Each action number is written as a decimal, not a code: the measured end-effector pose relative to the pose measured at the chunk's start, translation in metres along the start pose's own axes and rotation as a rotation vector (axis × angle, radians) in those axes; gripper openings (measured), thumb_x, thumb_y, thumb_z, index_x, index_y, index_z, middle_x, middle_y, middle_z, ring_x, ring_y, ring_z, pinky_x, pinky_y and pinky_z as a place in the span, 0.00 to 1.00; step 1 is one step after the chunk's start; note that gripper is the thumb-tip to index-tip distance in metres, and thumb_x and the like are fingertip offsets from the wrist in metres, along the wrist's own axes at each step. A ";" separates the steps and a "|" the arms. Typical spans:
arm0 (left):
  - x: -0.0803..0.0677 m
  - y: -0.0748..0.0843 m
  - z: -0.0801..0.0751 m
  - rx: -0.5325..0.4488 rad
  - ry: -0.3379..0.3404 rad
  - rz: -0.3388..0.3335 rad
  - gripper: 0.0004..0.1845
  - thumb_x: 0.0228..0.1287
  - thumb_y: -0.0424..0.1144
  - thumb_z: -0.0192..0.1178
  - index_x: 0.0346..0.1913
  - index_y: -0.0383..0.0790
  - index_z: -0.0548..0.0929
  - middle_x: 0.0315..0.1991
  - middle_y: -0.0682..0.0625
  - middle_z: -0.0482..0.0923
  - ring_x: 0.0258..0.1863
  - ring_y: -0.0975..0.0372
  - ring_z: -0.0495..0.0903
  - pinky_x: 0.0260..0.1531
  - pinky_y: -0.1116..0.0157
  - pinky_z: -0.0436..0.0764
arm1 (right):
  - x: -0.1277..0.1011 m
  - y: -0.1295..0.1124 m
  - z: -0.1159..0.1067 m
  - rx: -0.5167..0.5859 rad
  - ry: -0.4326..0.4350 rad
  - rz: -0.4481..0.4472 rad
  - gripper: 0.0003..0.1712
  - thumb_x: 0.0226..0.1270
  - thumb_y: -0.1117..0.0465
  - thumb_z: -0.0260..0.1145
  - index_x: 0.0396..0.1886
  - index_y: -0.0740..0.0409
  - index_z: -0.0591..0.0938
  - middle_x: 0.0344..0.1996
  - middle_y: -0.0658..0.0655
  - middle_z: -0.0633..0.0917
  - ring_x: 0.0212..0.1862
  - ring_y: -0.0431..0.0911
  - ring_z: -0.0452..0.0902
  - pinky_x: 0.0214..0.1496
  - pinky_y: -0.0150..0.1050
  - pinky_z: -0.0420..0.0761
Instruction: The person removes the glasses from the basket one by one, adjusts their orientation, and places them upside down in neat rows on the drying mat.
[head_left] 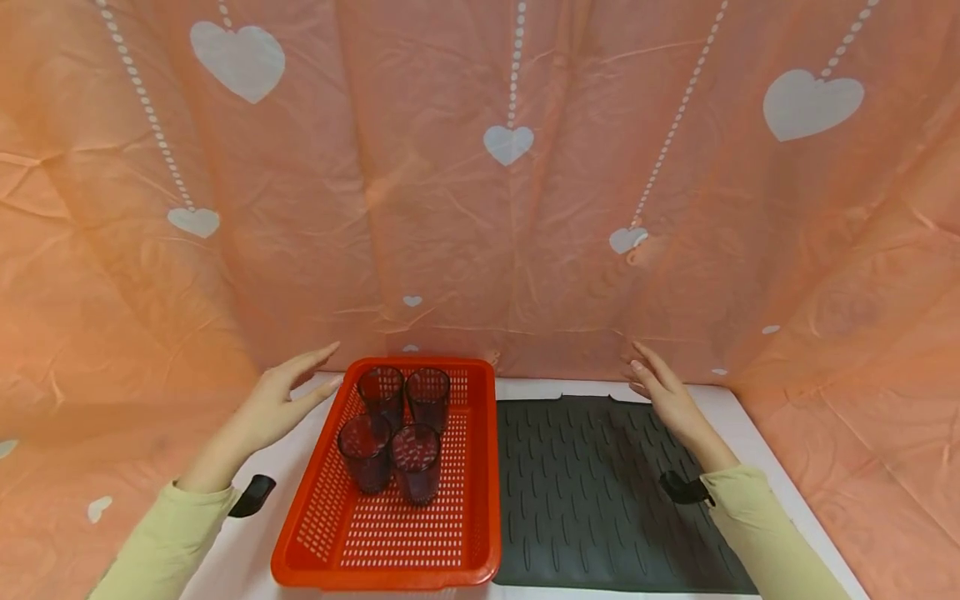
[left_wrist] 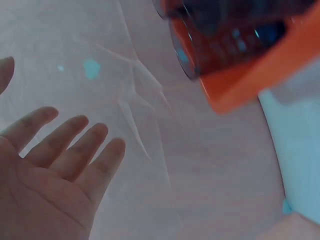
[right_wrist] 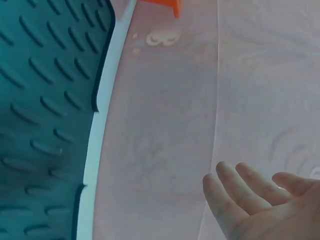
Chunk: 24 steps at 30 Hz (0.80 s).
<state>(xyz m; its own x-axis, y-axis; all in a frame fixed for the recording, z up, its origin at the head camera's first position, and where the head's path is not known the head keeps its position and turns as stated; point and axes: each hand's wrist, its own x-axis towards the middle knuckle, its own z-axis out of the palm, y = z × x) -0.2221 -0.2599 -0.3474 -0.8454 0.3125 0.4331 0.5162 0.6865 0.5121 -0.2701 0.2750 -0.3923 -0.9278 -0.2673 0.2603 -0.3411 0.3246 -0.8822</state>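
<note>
Nearest me, four cups [head_left: 396,429] stand in the red basket [head_left: 384,560] beside the mat [head_left: 600,500]. Beyond, my left hand [head_left: 279,402] hovers flat-fingered just left of the basket; my right hand [head_left: 663,396] hangs relaxed over the mat's far edge, holding nothing.

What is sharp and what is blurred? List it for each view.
Head view: evenly lit and sharp, four dark translucent tumblers crisp in the red slotted plastic basket. Left wrist view: basket and tumblers smeared, left hand clearer. Right wrist view: dark ridged rubber mat soft, teal-tinted.
</note>
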 end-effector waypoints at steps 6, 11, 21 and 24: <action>-0.003 0.012 0.014 -0.142 -0.084 -0.010 0.30 0.64 0.42 0.63 0.68 0.40 0.69 0.64 0.42 0.70 0.61 0.48 0.71 0.56 0.50 0.71 | -0.007 0.002 0.009 0.058 -0.020 -0.025 0.32 0.81 0.55 0.40 0.75 0.66 0.46 0.66 0.73 0.62 0.65 0.67 0.60 0.63 0.61 0.61; -0.007 0.016 0.026 -0.217 -0.165 -0.033 0.32 0.63 0.44 0.64 0.69 0.43 0.67 0.65 0.43 0.68 0.61 0.47 0.70 0.57 0.48 0.69 | -0.014 0.006 0.014 0.073 -0.035 -0.008 0.32 0.81 0.55 0.39 0.75 0.66 0.46 0.67 0.74 0.61 0.65 0.68 0.59 0.64 0.61 0.58; -0.011 0.023 0.053 -0.275 -0.249 -0.049 0.43 0.50 0.52 0.73 0.69 0.45 0.67 0.65 0.45 0.69 0.60 0.49 0.71 0.57 0.48 0.70 | -0.024 0.013 0.024 0.132 -0.033 -0.008 0.32 0.81 0.52 0.37 0.75 0.65 0.48 0.66 0.73 0.61 0.64 0.64 0.62 0.63 0.45 0.69; -0.011 0.025 0.060 -0.290 -0.267 -0.038 0.45 0.48 0.52 0.74 0.69 0.44 0.67 0.65 0.45 0.69 0.60 0.49 0.71 0.57 0.48 0.70 | -0.026 0.015 0.025 0.174 -0.025 0.000 0.33 0.81 0.51 0.37 0.75 0.66 0.48 0.66 0.74 0.61 0.63 0.53 0.68 0.61 0.37 0.72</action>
<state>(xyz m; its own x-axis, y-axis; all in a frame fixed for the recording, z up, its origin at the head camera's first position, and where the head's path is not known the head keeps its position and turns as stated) -0.2088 -0.2068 -0.3839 -0.8508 0.4764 0.2218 0.4692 0.4986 0.7288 -0.2472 0.2642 -0.4226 -0.9228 -0.2909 0.2524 -0.3078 0.1632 -0.9373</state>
